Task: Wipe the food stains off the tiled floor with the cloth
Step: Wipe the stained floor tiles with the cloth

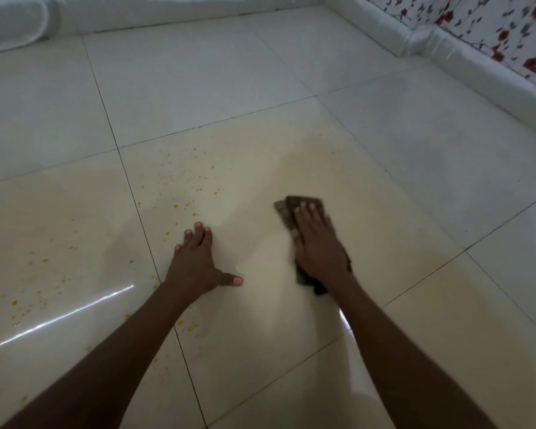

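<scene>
My right hand lies flat on a dark brown cloth and presses it onto the glossy cream tiled floor. The cloth sticks out beyond my fingertips and behind my wrist, and looks blurred. My left hand rests palm down on the floor with fingers spread, holding nothing. Orange food stains speckle the tile beyond and left of my left hand. More orange spots dot the tile at the left, and a few spots lie beside my left forearm.
A white skirting runs along the right wall under flowered wallpaper. A pale ledge or fixture stands at the back left. Dark grout lines cross the floor, and a bright light streak reflects at the left.
</scene>
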